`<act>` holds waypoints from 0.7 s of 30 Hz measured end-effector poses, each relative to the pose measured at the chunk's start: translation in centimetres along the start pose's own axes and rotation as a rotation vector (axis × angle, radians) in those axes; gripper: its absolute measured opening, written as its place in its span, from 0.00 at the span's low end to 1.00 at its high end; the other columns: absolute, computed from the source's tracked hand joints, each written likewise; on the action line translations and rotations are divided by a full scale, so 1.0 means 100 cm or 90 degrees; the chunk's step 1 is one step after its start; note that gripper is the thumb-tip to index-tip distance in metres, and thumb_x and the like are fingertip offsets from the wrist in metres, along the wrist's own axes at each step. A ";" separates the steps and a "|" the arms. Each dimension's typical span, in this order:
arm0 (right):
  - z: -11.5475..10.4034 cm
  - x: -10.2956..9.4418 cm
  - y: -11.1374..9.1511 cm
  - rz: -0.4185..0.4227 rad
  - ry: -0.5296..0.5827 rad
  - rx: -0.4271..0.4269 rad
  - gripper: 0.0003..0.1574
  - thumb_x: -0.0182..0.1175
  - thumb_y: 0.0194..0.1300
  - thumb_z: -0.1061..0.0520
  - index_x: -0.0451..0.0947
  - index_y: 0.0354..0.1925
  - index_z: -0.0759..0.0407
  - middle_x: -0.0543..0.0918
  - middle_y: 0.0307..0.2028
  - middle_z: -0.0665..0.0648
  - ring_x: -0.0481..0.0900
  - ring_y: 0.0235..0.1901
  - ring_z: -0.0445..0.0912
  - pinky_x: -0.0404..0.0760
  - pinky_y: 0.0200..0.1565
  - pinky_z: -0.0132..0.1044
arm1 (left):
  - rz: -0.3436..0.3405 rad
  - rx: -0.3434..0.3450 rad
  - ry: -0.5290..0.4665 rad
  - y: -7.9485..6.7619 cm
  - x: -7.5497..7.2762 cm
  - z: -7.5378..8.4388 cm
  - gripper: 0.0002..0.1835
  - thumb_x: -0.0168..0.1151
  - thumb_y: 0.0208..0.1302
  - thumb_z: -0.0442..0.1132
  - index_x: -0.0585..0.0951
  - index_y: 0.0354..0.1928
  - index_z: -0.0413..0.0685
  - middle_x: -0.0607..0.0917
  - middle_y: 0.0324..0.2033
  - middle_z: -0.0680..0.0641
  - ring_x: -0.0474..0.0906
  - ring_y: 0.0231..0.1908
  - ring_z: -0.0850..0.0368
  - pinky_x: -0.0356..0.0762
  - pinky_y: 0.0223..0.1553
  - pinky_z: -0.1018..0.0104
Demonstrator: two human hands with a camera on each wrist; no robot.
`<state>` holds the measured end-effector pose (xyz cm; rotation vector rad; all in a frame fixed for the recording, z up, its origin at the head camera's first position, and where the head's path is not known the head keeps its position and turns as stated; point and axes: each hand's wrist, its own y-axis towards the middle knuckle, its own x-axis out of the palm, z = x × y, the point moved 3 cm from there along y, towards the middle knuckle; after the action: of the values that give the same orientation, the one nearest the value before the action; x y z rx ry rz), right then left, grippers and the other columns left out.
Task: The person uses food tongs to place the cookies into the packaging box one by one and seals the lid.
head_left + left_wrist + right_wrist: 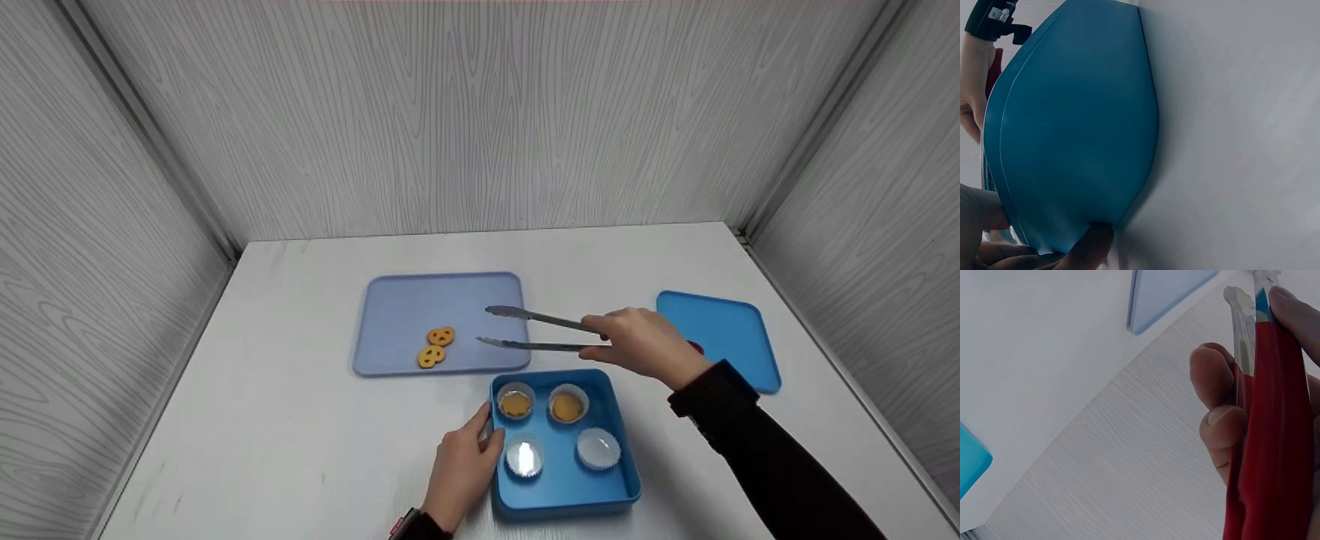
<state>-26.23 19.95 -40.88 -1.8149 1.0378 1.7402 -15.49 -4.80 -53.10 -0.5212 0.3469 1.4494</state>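
My right hand (645, 341) grips a pair of metal tongs (555, 322) by their red handles (1278, 433). The tong arms stand apart, their tips over the right side of a pale lavender tray (442, 296), with nothing between them. Two small pretzel-shaped cookies (441, 337) lie on that tray, left of the tips. At the near side, my left hand (461, 469) holds the left wall of a blue box (562, 487), thumb at the rim and fingers outside. Inside stand several paper cups; the back two (568, 403) contain golden pieces, and the front two (598, 448) show pale bottoms.
Behind the right forearm lies a flat bright-blue tray (724, 337) at the table's right. White wood-grain panels (450, 120) enclose the white table (300, 442) at the back and both sides.
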 end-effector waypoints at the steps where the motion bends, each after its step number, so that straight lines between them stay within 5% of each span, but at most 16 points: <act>1: 0.001 0.002 0.004 -0.002 -0.003 0.000 0.17 0.75 0.60 0.48 0.84 0.42 0.56 0.89 0.31 0.54 0.84 0.27 0.44 0.85 0.27 0.38 | 0.001 -0.001 0.000 0.000 0.000 0.000 0.29 0.60 0.73 0.42 0.72 0.71 0.37 0.80 0.64 0.39 0.77 0.64 0.45 0.77 0.62 0.47; 21: -0.008 0.048 0.062 -0.114 -0.011 0.022 0.22 0.72 0.64 0.46 0.87 0.49 0.60 0.91 0.38 0.59 0.88 0.35 0.50 0.89 0.41 0.44 | 0.005 0.005 0.004 0.000 -0.001 0.001 0.29 0.61 0.73 0.42 0.72 0.71 0.37 0.80 0.64 0.39 0.77 0.64 0.44 0.76 0.62 0.46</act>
<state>-30.65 14.30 -44.22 -1.8088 0.8641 1.6184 -15.46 -4.85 -52.99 -0.5195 0.3596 1.4530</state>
